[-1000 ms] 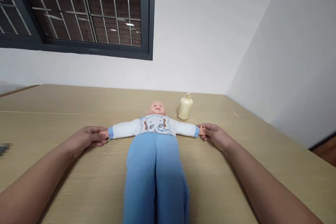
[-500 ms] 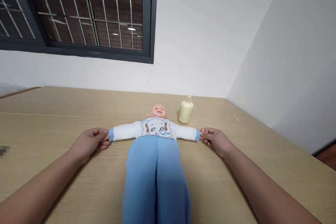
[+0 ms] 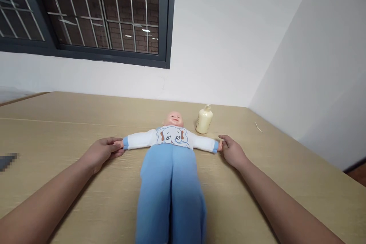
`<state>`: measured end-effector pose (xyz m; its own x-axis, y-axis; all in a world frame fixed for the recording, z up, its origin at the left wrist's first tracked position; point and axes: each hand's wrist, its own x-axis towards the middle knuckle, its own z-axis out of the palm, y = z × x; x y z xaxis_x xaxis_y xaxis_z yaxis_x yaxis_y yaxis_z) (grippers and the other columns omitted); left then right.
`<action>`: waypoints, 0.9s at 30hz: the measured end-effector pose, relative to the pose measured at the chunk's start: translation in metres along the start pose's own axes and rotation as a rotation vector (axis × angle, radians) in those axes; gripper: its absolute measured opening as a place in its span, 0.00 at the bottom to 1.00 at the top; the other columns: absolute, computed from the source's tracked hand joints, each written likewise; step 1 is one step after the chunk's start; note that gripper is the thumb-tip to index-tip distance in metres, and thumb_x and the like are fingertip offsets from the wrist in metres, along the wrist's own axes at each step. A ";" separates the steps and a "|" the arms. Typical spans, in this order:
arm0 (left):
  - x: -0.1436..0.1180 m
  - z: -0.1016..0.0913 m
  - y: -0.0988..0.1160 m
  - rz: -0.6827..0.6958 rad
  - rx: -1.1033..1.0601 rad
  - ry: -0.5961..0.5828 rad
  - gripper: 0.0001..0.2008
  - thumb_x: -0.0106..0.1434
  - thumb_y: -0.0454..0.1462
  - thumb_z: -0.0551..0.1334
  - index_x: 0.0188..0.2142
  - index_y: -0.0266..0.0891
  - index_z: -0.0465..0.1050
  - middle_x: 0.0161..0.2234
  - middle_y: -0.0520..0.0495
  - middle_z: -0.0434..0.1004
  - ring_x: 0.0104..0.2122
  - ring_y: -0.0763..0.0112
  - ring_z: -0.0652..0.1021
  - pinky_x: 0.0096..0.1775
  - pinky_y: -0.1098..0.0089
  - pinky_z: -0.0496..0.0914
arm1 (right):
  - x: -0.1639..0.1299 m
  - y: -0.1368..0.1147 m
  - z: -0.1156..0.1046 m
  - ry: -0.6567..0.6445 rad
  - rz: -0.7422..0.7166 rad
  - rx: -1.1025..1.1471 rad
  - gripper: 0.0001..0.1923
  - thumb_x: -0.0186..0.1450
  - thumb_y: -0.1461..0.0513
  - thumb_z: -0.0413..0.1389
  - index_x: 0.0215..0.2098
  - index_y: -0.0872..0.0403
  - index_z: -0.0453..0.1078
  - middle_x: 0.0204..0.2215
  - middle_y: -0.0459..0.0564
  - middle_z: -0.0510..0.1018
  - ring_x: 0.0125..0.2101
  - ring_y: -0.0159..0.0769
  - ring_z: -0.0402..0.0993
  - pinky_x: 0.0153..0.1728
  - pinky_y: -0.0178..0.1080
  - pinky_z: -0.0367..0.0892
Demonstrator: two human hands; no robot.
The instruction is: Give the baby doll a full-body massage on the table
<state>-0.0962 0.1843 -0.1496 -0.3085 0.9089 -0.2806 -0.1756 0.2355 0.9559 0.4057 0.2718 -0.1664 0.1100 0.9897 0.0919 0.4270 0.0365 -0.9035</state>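
A baby doll [image 3: 171, 183] lies on its back on the wooden table, dressed in a white top with an elephant print and blue trousers. Both its arms are stretched out sideways. My left hand [image 3: 104, 152] is closed around the doll's hand on the left, thumb above and fingers below. At the other side, my right hand [image 3: 233, 152] is at the doll's other hand [image 3: 220, 146], its thumb side raised and its remaining fingers partly hidden. The trousers run out of view at the bottom edge.
A cream pump bottle [image 3: 204, 120] stands on the table [image 3: 85, 114] beside the doll's head. A thin pale strip [image 3: 259, 127] lies farther right. White walls [image 3: 217, 45] and a barred window [image 3: 114, 11] rise behind. A blurred dark patch [image 3: 7, 162] shows at the left edge.
My right hand has changed its hold, its thumb side lifting away from the doll's hand. My left hand still holds the other one. The view has shifted slightly.
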 end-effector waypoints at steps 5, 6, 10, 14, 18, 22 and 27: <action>-0.007 0.002 0.006 -0.036 -0.056 -0.011 0.10 0.57 0.23 0.66 0.35 0.33 0.83 0.41 0.38 0.84 0.36 0.70 0.84 0.40 0.80 0.79 | -0.012 -0.011 -0.009 -0.222 0.021 0.076 0.17 0.60 0.55 0.57 0.45 0.54 0.76 0.28 0.49 0.76 0.27 0.35 0.68 0.30 0.37 0.63; -0.008 0.003 0.007 -0.041 -0.066 -0.013 0.10 0.57 0.22 0.66 0.35 0.33 0.83 0.41 0.38 0.84 0.36 0.70 0.84 0.41 0.80 0.79 | -0.014 -0.014 -0.012 -0.277 0.024 0.116 0.16 0.60 0.55 0.59 0.43 0.54 0.76 0.28 0.49 0.75 0.27 0.34 0.66 0.30 0.37 0.62; -0.006 0.002 0.009 -0.055 -0.076 -0.010 0.08 0.58 0.23 0.66 0.34 0.32 0.82 0.38 0.39 0.84 0.33 0.71 0.84 0.40 0.80 0.79 | -0.015 -0.018 -0.022 -0.449 0.082 0.333 0.15 0.56 0.55 0.68 0.34 0.54 0.73 0.28 0.47 0.73 0.26 0.30 0.62 0.29 0.35 0.60; -0.004 0.001 0.009 -0.048 -0.059 0.027 0.04 0.59 0.26 0.67 0.32 0.31 0.82 0.32 0.40 0.84 0.27 0.73 0.82 0.36 0.81 0.79 | -0.011 -0.013 -0.021 -0.448 0.128 0.372 0.20 0.51 0.55 0.73 0.32 0.54 0.70 0.25 0.44 0.71 0.24 0.27 0.60 0.25 0.33 0.55; -0.003 0.001 0.007 -0.013 -0.062 0.023 0.04 0.62 0.30 0.66 0.31 0.30 0.81 0.32 0.39 0.83 0.29 0.71 0.83 0.37 0.79 0.80 | -0.006 -0.006 -0.014 -0.331 0.162 0.346 0.23 0.50 0.49 0.73 0.30 0.54 0.69 0.23 0.44 0.71 0.21 0.26 0.57 0.22 0.32 0.51; -0.001 0.002 0.004 0.014 -0.063 0.033 0.05 0.60 0.28 0.67 0.35 0.30 0.82 0.38 0.35 0.84 0.34 0.67 0.84 0.39 0.78 0.80 | -0.004 -0.002 -0.008 -0.209 0.137 0.267 0.24 0.54 0.43 0.67 0.32 0.54 0.71 0.21 0.44 0.69 0.19 0.27 0.56 0.20 0.34 0.51; -0.004 0.002 0.007 -0.031 -0.087 0.024 0.10 0.57 0.24 0.65 0.38 0.29 0.82 0.43 0.34 0.84 0.37 0.66 0.85 0.40 0.77 0.81 | -0.006 -0.002 -0.005 -0.059 0.066 0.114 0.25 0.60 0.44 0.60 0.45 0.53 0.73 0.18 0.43 0.67 0.18 0.31 0.59 0.20 0.35 0.52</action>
<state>-0.0941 0.1832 -0.1413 -0.3237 0.8928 -0.3134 -0.2663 0.2319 0.9356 0.4088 0.2648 -0.1636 0.0803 0.9967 0.0087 0.3154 -0.0171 -0.9488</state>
